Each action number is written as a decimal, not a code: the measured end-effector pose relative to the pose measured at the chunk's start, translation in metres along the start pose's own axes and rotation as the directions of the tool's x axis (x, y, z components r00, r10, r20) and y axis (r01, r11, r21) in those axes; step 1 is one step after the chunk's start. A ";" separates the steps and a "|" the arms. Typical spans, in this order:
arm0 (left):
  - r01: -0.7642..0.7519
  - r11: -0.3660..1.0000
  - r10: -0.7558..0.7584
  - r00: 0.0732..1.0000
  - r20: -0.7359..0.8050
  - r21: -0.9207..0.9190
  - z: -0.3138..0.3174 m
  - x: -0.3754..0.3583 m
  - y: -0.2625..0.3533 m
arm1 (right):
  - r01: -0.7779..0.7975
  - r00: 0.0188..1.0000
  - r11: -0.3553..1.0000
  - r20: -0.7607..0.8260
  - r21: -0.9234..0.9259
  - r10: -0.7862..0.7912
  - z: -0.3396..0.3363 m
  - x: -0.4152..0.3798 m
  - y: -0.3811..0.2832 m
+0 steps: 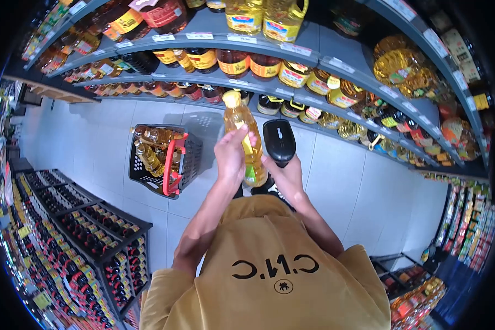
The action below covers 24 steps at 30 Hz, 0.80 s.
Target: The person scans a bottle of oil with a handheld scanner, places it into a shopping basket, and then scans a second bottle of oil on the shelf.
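My left hand (231, 155) is wrapped round a clear plastic bottle of golden cooking oil (236, 116) with a yellow cap. The bottle stands nearly upright in front of my chest, its cap tipped toward the shelves. In my right hand (286, 176) is a black handheld barcode scanner (279, 138), its rounded head pointing away from me. The scanner is beside the bottle, and my right fingertips come close to the bottle's lower side. A dark shopping basket (191, 159) with a red handle (174, 159) sits on the floor to my left, with several oil bottles (150, 155) lying in it.
Curved in this wide view, grey shelves (313, 52) of bottled oil and sauces run across the front. A black rack (102, 242) of dark bottles stands at the lower left. More shelving (463, 220) is on the right. Pale floor tiles (335, 165) lie between them.
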<state>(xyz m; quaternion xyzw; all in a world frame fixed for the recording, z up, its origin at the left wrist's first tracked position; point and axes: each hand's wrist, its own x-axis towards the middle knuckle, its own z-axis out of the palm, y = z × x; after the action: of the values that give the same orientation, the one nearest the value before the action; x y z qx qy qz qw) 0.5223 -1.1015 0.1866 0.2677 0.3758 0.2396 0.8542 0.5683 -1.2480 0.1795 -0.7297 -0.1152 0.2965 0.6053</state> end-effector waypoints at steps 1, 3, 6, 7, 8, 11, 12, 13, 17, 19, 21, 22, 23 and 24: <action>-0.008 1.000 0.008 1.000 -0.010 0.008 -0.005 -0.008 -0.003 | 0.005 1.000 1.000 0.012 0.028 -0.005 0.003 0.002 0.004; -0.043 0.997 0.043 0.999 0.001 0.062 -0.019 -0.021 -0.009 | 0.031 0.999 0.999 0.031 0.045 -0.033 0.008 0.009 0.013; -0.064 0.993 0.065 0.998 -0.002 0.095 -0.042 -0.035 -0.013 | 0.048 0.997 0.999 0.065 0.020 -0.049 0.018 0.005 0.015; -0.068 0.994 0.071 0.997 -0.028 0.088 -0.050 -0.043 -0.011 | 0.041 0.996 0.998 0.078 0.038 -0.044 0.022 0.003 0.013; -0.059 0.992 0.067 0.995 -0.072 0.109 -0.056 -0.048 -0.009 | 0.022 0.994 0.998 0.106 0.057 -0.028 0.026 -0.003 0.013; -0.085 0.988 0.093 0.994 -0.056 0.129 -0.087 -0.062 -0.004 | 0.009 0.986 0.996 0.163 0.084 -0.023 0.044 -0.024 0.013; -0.091 0.983 0.101 0.993 -0.060 0.157 -0.099 -0.071 -0.001 | 0.020 0.984 0.994 0.174 0.106 -0.038 0.051 -0.031 0.013; -0.093 0.984 0.105 0.992 -0.072 0.150 -0.112 -0.083 0.001 | 0.046 0.979 0.996 0.193 0.079 -0.061 0.057 -0.039 0.021; -0.157 0.971 0.167 0.985 -0.039 0.182 -0.149 -0.102 0.027 | 0.016 0.983 0.997 0.181 0.071 -0.029 0.096 -0.065 0.026; -0.164 0.970 0.167 0.986 -0.003 0.179 -0.176 -0.118 0.045 | 0.044 0.975 0.997 0.213 0.058 -0.056 0.120 -0.080 0.031; -0.132 0.972 0.135 0.991 -0.003 0.195 -0.198 -0.141 0.065 | 0.064 0.970 0.997 0.231 0.052 -0.074 0.143 -0.100 0.031; -0.119 0.972 0.121 0.993 0.004 0.202 -0.207 -0.151 0.077 | 0.070 0.970 0.996 0.232 0.049 -0.079 0.157 -0.110 0.027; -0.110 0.975 0.116 0.993 -0.017 0.195 -0.218 -0.160 0.087 | 0.077 0.970 0.996 0.229 0.048 -0.086 0.173 -0.119 0.023; -0.123 0.976 0.126 0.992 -0.007 0.180 -0.232 -0.165 0.094 | 0.047 0.969 0.998 0.241 0.030 -0.053 0.188 -0.126 0.019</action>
<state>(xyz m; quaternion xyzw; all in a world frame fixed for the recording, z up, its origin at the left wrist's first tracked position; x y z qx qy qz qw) 0.2249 -1.0678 0.1978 0.3645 0.3861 0.2602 0.8064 0.3572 -1.1659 0.1813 -0.6776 -0.2029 0.3691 0.6029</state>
